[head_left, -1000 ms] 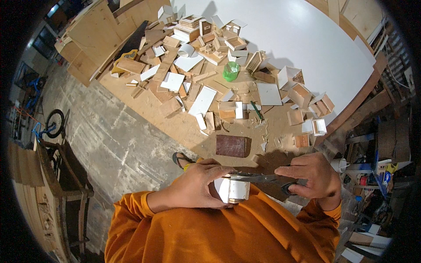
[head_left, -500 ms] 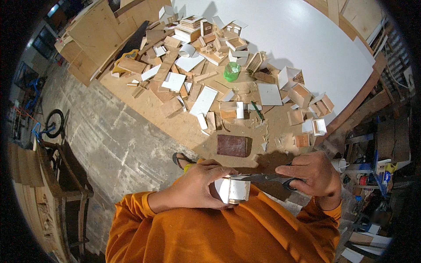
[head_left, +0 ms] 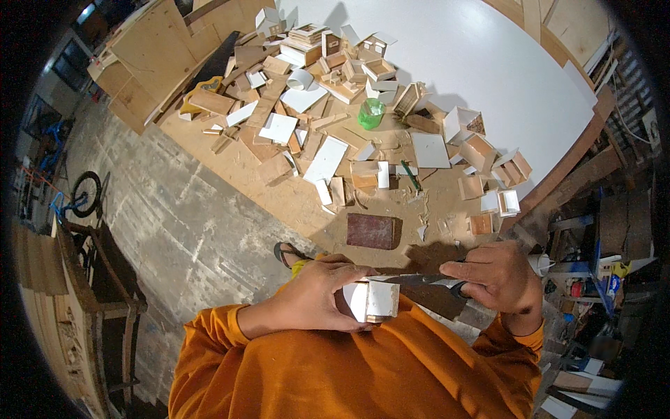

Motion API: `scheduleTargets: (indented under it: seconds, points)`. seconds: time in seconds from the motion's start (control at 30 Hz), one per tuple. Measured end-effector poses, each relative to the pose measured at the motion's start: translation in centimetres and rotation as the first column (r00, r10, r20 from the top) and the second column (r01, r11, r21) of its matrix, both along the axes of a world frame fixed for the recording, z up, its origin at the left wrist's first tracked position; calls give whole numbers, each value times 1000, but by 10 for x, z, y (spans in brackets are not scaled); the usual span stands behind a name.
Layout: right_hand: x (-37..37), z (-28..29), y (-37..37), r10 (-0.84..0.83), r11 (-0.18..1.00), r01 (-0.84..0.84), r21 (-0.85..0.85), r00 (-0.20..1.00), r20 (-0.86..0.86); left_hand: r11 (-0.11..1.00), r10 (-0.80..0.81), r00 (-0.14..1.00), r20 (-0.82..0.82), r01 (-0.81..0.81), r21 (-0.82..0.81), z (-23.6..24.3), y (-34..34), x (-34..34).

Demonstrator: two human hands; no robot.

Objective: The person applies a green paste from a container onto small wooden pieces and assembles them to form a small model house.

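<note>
My left hand [head_left: 314, 295] grips the box [head_left: 383, 300]; my right hand [head_left: 494, 278] grips scissors [head_left: 421, 279] at its edge, likely trimming; the next cut needs steadiness.

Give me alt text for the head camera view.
A person's left hand holds a small white-faced wooden piece while the right hand holds black-handled scissors at its far edge. Beyond, wood offcuts, small open boxes and a green container clutter a brown board.

Blue bicycle [head_left: 63, 204] at left; green container [head_left: 370, 114] on tan board [head_left: 300, 202].
</note>
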State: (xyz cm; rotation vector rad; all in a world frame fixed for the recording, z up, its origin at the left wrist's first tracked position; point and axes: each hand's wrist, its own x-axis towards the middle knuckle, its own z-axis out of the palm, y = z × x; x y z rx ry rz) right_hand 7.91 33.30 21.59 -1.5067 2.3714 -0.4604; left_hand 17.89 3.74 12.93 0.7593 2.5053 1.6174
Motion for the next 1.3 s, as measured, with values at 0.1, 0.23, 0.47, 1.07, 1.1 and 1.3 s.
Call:
scheduleTargets:
  seconds: [0.1, 0.23, 0.47, 1.07, 1.1, 1.3]
  points:
    - [1, 2, -1, -19, 1000, 19, 3, 1000, 20, 1000, 1, 1000, -5, -1, -4, 1, 0, -1]
    - [-3, -1, -6, -76, 994, 82, -77, 995, 72, 1000, 6, 1000, 18, -7, 31, -3, -1, -2]
    - [-24, -62, 1, -482, 871, 486, -69, 873, 76, 956, -50, 943, 328, -50, 288, -18, -9, -7]
    - [-24, -170, -21, -740, 672, 725, -152, 664, -108, 124, -619, 723, 305, -294, 948, -70, -24, -45]
    - [-23, -159, -31, -695, 683, 684, -257, 717, 59, 28, -676, 713, 187, -228, 973, -71, -23, -47]
    - [-16, -97, -96, 29, 707, 399, -584, 808, 588, -78, -880, 471, 59, -266, 961, -86, -18, -48]
